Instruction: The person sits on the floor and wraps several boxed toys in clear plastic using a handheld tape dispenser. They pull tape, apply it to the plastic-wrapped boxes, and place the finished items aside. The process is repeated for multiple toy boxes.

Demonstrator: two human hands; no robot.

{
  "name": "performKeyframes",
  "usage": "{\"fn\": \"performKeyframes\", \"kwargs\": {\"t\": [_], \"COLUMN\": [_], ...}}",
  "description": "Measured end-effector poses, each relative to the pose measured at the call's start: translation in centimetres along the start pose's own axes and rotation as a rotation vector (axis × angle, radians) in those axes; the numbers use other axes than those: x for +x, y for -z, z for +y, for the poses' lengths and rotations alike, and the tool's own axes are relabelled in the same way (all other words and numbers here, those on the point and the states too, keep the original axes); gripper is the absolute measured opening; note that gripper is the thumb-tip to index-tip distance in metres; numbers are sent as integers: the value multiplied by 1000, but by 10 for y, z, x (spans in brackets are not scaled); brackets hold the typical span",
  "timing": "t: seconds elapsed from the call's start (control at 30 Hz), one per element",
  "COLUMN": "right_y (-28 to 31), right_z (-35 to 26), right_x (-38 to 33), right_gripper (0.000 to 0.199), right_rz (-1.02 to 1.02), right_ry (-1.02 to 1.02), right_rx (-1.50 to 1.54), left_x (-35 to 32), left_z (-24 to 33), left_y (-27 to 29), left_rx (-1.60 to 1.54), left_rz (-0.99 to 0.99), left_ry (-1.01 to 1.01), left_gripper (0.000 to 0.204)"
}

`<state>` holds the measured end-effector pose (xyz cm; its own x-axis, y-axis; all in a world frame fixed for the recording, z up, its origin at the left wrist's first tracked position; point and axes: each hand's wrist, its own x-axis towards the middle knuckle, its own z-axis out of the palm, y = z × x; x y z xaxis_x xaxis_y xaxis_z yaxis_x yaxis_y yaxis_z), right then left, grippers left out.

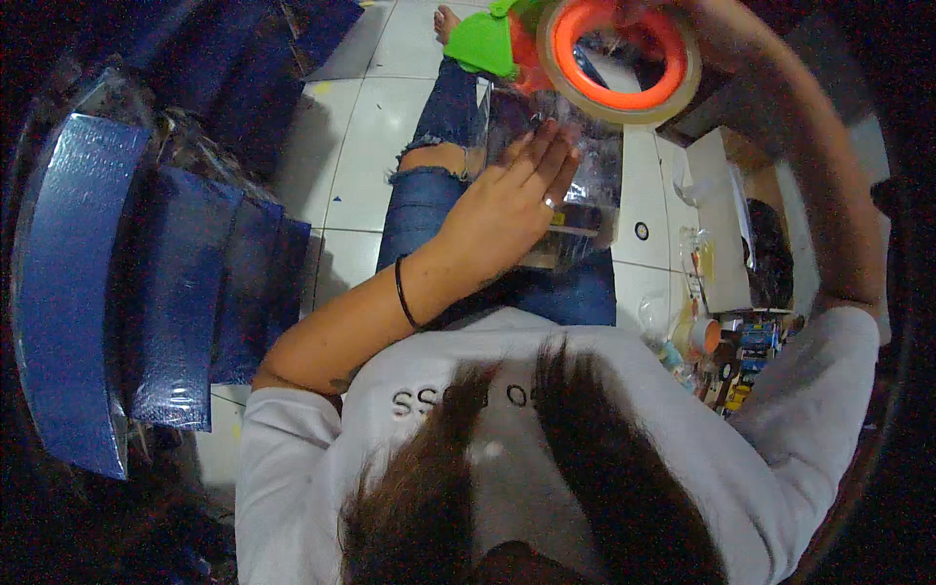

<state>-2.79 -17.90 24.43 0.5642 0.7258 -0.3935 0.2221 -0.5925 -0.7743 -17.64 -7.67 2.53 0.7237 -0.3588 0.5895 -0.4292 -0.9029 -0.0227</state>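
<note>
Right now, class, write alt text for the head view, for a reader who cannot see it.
A seated person presses the left hand flat on a clear plastic-wrapped package on their lap, while the right hand lifts a tape dispenser with an orange roll. Stacked blue boxes stand on the left.

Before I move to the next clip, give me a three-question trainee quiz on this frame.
1. True or false: the left hand lies flat on the clear plastic-wrapped package on the lap.
2. Which thing is raised near the top of the view? A) scissors B) a tape dispenser with a green body and an orange-cored roll C) a marker
3. Fill in: the stack of wrapped boxes at the person's left is ____ in colour.

Key: 1 true; 2 B; 3 blue. The right hand is at the dispenser, but its fingers are mostly cut off at the top edge.
</note>
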Motion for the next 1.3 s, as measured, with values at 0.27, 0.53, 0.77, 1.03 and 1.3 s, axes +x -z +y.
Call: {"fn": "performKeyframes", "kwargs": {"t": [0.27, 0.53, 0.77, 1.03, 1.3], "right_y": [-39, -50, -53, -55, -59], "right_z": [123, 150, 153, 152, 138], "right_x": [27, 39, 43, 39, 41], "right_gripper": [39, 40, 39, 39, 41], "right_rz": [-82, -196, -261, -142, -120], "right_ry": [322, 413, 499, 454, 441], "right_rx": [830, 1202, 1244, 1143, 1130], "left_x": [-7, 7, 46, 63, 73], "left_z": [1, -54, -88, -84, -91], "left_y": [4, 56, 92, 81, 95], "left_rx": [9, -168, 336, 319, 446], "left_rz": [-160, 552, 573, 560, 621], "left_ry": [34, 16, -149, -220, -270], "left_gripper": [66, 41, 39, 33, 27]}}
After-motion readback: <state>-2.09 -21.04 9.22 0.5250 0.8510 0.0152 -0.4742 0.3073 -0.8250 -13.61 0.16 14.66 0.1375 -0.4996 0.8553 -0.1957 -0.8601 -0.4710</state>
